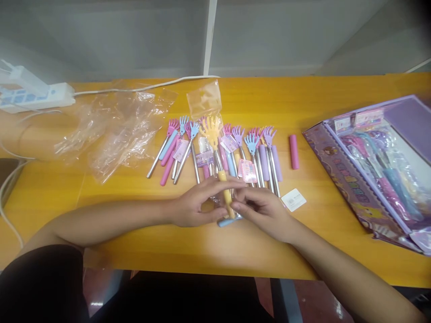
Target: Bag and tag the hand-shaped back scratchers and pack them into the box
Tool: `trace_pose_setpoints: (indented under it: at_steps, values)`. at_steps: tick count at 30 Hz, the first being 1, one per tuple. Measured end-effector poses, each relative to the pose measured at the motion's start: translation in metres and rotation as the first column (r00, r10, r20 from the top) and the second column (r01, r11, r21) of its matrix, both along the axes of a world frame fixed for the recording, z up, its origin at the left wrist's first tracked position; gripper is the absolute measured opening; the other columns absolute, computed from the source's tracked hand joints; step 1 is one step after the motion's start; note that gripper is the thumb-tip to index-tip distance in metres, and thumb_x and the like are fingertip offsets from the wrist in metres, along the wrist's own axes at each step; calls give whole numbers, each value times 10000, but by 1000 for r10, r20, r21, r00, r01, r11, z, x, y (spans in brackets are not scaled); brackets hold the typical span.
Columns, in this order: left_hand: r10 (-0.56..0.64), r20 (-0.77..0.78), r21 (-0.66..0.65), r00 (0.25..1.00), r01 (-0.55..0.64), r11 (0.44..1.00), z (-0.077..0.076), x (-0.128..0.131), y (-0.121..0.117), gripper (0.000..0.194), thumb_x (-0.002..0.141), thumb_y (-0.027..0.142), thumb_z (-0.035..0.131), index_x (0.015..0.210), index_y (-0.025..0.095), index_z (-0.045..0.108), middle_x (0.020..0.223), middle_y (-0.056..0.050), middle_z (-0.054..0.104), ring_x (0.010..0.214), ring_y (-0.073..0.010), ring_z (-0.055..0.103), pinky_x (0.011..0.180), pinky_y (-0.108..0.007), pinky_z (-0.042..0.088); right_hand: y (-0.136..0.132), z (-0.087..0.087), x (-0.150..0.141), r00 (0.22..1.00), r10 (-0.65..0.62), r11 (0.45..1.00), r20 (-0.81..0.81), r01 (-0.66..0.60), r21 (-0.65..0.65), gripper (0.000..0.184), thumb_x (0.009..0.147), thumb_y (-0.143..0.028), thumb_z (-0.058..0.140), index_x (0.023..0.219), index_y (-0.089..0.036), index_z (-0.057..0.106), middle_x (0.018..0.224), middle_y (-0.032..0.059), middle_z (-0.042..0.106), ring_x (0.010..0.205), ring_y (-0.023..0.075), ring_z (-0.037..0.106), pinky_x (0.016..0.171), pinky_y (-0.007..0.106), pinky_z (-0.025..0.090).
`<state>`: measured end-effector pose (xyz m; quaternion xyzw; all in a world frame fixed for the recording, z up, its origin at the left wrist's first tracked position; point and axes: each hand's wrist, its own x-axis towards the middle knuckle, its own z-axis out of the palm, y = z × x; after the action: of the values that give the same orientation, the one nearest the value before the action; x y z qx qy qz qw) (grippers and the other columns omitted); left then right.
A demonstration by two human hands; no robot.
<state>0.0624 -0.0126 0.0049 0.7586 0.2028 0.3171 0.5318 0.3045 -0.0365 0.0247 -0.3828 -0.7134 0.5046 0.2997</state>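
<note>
Both my hands meet at the middle of the yellow table (323,89). My left hand (198,204) and my right hand (261,206) pinch the handle of a yellow hand-shaped back scratcher (215,143) that lies inside a clear plastic sleeve (204,99). Its yellow claw points away from me. Behind my hands lies a row of several pink, blue and purple back scratchers (256,150) with metal shafts. A blue handle (225,221) pokes out under my hands.
Crumpled clear bags (117,125) lie at the left. A white power strip (37,94) with cable sits far left. A loose pink handle (294,151) and a small white card (293,199) lie right of the row. A purple display box (380,170) of packed scratchers stands at the right.
</note>
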Motion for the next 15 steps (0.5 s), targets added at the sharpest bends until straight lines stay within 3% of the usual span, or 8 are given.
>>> trace_pose_setpoints:
  at_steps: [4, 15]
  values:
    - [43, -10, -47, 999, -43, 998, -5, 1, 1, 602, 980, 363, 783, 1536, 328, 555, 1485, -112, 663, 1354, -302, 625, 1179, -476, 482, -1, -2, -1, 999, 25, 998, 33, -28, 64, 347, 1066, -324, 623, 744, -202, 578, 637, -54, 488, 576, 90, 425, 544, 226, 337]
    - [-22, 147, -171, 989, 48, 984, -8, 6, 4, 451, 1027, 261, 690, 1467, 278, 592, 1420, -138, 651, 1388, -295, 607, 1200, -523, 481, -1, -10, -1, 997, 22, 990, 80, -33, 138, 335, 1081, -310, 596, 764, -204, 573, 643, -52, 519, 577, 87, 441, 557, 225, 353]
